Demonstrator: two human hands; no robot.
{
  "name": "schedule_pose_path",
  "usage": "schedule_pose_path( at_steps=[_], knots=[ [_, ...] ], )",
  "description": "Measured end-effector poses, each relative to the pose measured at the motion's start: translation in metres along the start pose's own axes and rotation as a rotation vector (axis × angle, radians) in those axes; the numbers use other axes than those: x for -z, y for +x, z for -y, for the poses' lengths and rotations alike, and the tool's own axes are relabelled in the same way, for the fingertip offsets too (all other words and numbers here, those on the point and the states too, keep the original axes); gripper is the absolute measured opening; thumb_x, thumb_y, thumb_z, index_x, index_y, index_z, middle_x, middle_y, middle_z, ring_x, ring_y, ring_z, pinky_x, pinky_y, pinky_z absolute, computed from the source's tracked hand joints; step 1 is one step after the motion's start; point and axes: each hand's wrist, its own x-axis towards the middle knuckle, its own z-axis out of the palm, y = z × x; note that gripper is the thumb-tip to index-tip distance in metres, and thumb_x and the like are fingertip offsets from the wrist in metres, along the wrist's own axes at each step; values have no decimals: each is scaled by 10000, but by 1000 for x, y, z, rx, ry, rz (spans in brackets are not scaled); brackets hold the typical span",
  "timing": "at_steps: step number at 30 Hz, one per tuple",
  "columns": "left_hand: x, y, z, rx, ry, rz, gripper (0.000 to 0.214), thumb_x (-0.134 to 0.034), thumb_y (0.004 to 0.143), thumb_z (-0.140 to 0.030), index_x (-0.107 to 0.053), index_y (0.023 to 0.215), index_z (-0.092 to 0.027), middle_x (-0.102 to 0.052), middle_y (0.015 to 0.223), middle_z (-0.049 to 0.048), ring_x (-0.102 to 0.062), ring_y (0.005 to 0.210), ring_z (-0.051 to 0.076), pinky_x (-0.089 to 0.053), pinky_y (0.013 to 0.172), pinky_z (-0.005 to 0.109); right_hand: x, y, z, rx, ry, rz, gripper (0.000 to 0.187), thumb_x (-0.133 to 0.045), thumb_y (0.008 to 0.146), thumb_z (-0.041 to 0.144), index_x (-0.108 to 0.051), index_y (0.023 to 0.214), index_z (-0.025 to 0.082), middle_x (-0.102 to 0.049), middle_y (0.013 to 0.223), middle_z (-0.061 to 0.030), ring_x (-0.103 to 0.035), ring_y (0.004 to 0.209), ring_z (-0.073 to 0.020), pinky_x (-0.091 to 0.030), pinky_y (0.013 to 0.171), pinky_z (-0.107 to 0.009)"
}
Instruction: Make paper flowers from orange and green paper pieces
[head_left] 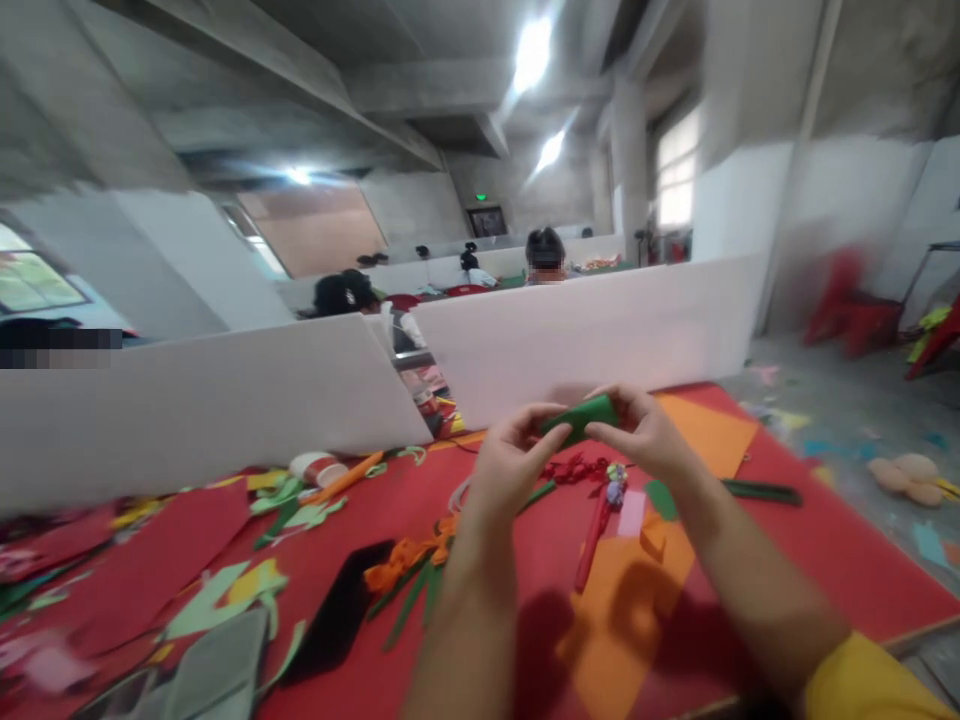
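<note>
Both my hands hold a small dark green folded piece (589, 417), paper or foam, above the red table. My left hand (517, 455) grips its left end between thumb and fingers, and my right hand (637, 430) pinches the right end the same way. Below them lie a red stick with small purple and green flowers (614, 490) at its top and a pink strip (632, 514). Orange sheets (615, 620) lie nearer me. Left of my left forearm rest orange flowers with green stems (409, 570).
A white partition (585, 335) stands along the table's far edge. On the left lie a dark phone-like slab (341, 610), a grey-green case (217, 665), a paper roll (318, 468) and many scraps. A red chair (851, 310) stands at the right; people sit beyond the partition.
</note>
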Motion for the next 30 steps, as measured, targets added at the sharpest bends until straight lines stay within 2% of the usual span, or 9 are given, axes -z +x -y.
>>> schedule_pose_path(
  at_steps=[4,9,14,20,24,27,30],
  knots=[
    [8,-6,1,65,67,103,427,-894,823,-472,-814,1114,-170,-822,969,83,-734,738,168,-579,623,234,2,-3,4,-68,-18,64,366,-856,890,393,-682,1170,233,-743,984,-27,-730,865,-172,-621,764,-301],
    [1,-15,-4,32,89,171,344,-815,916,-477,-815,1104,-189,-825,1043,95,-770,840,193,-631,720,261,3,-7,14,-98,-35,93,316,-840,896,375,-674,1125,234,-749,1045,-47,-732,867,-174,-631,764,-315],
    [-10,-16,-3,18,22,96,353,-843,890,-486,-803,1055,-176,-802,917,65,-741,750,164,-617,658,233,4,-11,22,-114,-143,95,270,-811,895,335,-690,1112,231,-731,996,-38,-714,827,-178,-618,733,-322],
    [-10,-13,1,-13,18,12,354,-872,860,-480,-811,1012,-166,-764,798,39,-668,644,121,-549,564,187,4,-12,24,-71,-81,89,287,-784,916,325,-674,1169,243,-723,1030,-40,-717,889,-181,-617,787,-327],
    [-11,-13,3,-20,-22,-11,395,-859,872,-512,-817,1059,-167,-786,840,54,-701,680,142,-601,610,217,2,-12,21,31,-89,-37,352,-770,932,336,-634,1248,262,-717,1033,-33,-724,894,-176,-608,749,-300],
    [-11,-15,3,-38,-2,-63,401,-857,876,-523,-826,1065,-171,-801,855,61,-720,686,153,-624,626,233,-1,-14,23,113,-189,-164,261,-778,934,334,-646,1146,257,-739,1060,-46,-736,878,-180,-605,716,-296],
    [-10,-16,3,-60,43,-81,373,-841,898,-512,-844,1072,-182,-820,883,69,-739,697,164,-631,631,240,-3,-16,29,164,-293,-171,153,-767,943,305,-682,1059,253,-752,994,-38,-724,805,-174,-605,681,-302]
  ],
)
